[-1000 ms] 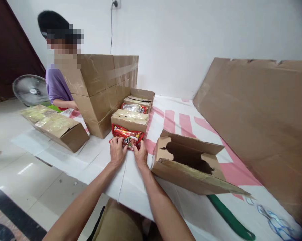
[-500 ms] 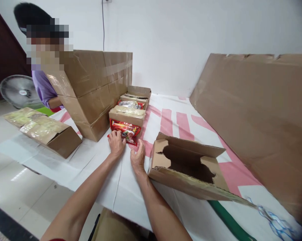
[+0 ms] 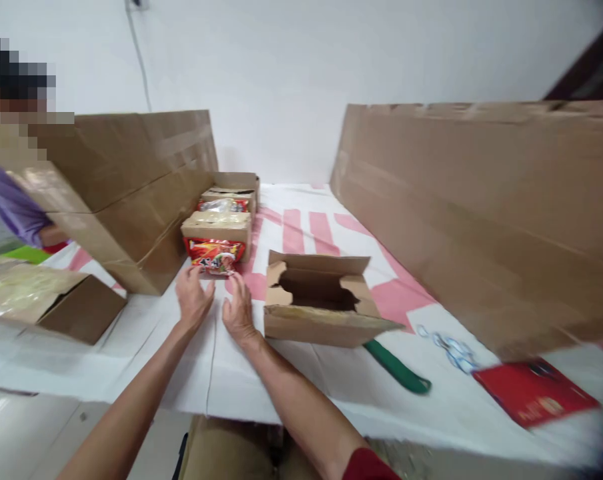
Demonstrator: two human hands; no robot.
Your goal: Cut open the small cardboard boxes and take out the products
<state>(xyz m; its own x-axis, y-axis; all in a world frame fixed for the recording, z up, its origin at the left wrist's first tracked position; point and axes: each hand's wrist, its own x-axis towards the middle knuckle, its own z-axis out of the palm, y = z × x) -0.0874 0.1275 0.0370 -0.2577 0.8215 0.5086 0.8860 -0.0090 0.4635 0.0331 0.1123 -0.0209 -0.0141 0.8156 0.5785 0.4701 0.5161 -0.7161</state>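
Note:
A shiny red printed food packet leans against the front of a small cardboard box on the table. My left hand is at the packet's lower left edge, fingers curved and thumb apart. At the lower right corner, my right hand has its fingertips by the packet, thumb spread away. Neither hand is closed round it; whether the fingertips touch it I cannot tell. Right of my hands stands an open carton, flaps up and its inside dark. Behind the small box lies another packet, red and silvery.
Stacked sealed cartons form a wall at left, with a person in a purple sleeve beyond. A taped box sits front left. Large cardboard stands at right. A green-handled tool and a red flat item lie front right.
The view has swung to the right, bringing the red flat item into sight. My left hand has slipped from the packet's face to its lower edge; the packet now faces me more squarely.

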